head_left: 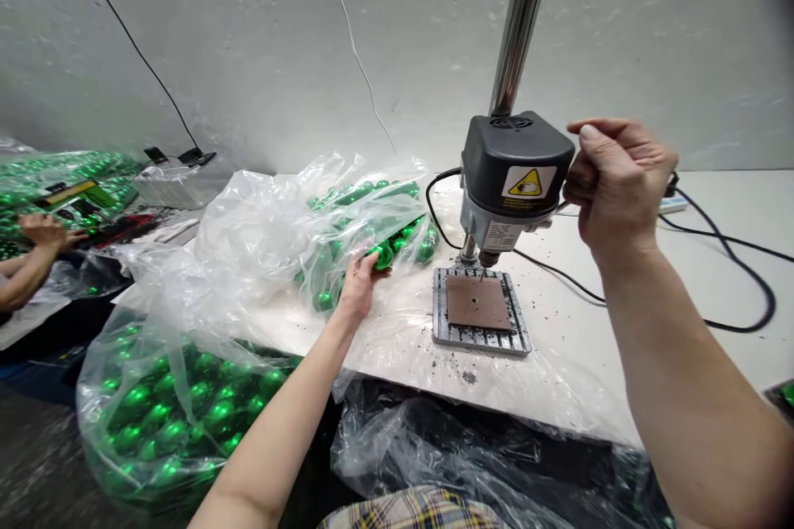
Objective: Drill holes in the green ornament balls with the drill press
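Note:
At the mouth of a clear plastic bag (338, 252) of shiny green balls, my left hand (358, 285) has its fingers round one green ball (383, 254). My right hand (620, 178) is raised beside the black motor head of a small bench drill press (518, 157), its fingers curled on the feed lever (563, 207), most of which they hide. Below the drill's chuck (490, 259), a brown square plate (477, 302) with a small dark hole lies on the slotted metal base (439, 322). No ball rests on the plate.
A large bag of green balls (179, 405) hangs low at the front left. Dark shavings dot the white table (576, 347). Black cable (744, 329) loops at the right. A co-worker's hands (46, 230) are at the far left, near more green balls.

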The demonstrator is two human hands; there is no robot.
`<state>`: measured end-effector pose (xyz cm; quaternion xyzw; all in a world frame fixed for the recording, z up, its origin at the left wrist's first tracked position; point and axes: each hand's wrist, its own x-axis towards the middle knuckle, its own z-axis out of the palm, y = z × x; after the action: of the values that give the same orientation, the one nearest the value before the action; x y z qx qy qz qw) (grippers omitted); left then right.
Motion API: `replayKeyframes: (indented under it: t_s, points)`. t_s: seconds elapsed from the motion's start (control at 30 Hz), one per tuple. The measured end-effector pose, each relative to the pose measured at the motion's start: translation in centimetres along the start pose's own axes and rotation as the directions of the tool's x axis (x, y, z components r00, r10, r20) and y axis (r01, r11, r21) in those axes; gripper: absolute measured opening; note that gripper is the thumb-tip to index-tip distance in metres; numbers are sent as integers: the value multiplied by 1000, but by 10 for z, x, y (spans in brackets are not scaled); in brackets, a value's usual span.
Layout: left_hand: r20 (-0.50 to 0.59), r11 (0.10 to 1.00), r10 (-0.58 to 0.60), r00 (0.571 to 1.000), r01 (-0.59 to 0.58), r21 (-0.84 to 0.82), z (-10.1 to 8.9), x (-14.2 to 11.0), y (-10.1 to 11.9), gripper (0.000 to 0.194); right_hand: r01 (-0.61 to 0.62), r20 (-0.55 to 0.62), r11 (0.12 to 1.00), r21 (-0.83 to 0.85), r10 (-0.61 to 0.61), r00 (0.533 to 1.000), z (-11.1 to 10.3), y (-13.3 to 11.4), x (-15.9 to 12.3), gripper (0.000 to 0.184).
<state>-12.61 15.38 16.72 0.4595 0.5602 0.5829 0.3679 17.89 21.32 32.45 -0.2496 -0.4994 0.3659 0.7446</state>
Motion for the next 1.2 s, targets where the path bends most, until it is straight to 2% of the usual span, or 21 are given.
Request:
replayKeyframes:
  t_s: [0.03,0.07,0.13,0.23,0.37,0.47,0.53,0.63,0.7,0.83,0.93,1.07,1.2]
  points:
    - [88,983,-105,991,117,-144,2,-10,5,47,4,-2,1000,4,-4,1000,0,0,0,9]
    - [181,940,-195,964,236,-247,5,-20,10,47,5,-3,1000,6,-5,1000,1,0,0,7]
    - [306,845,-293,906,396,-361,11,-35,18,44,3,-14,1000,2,-3,1000,2,-2,0,8]
    - [313,787,-330,891,443,-429,24,-46,18,37,-12,-36,1000,-27,11,999,4,-5,1,19]
    - [270,808,-334,903,422,-411,49,-42,1,40,-40,-35,996,-82,37,999,5,-8,3,24]
    - [190,871,-305,933,354,-340,73,-34,-13,49,-36,-27,993,-111,34,999,5,-10,3,25]
    - [159,932,-237,958,270,-242,89,-30,-20,56,-21,-21,992,-126,19,1000,6,-11,3,24]
    - [207,971,-142,968,177,-162,109,-26,-26,63,-3,-15,989,-149,0,1000,6,-11,3,24]
    - [266,969,-126,956,176,-172,117,-24,-29,64,-3,-7,982,-188,1,1000,6,-12,2,23]
    - [367,969,-117,923,186,-160,127,-21,-34,67,3,13,980,-201,-1,1000,6,-12,2,22]
    - [395,989,-68,916,114,-94,131,-19,-36,64,44,15,981,-188,-42,999,5,-10,3,22]
    - [386,993,43,921,-84,89,133,-21,-36,56,57,14,974,-221,-55,998,5,-10,4,22]
    - [413,906,193,890,-323,274,133,-29,-36,50,59,24,976,-208,-55,998,4,-11,3,22]
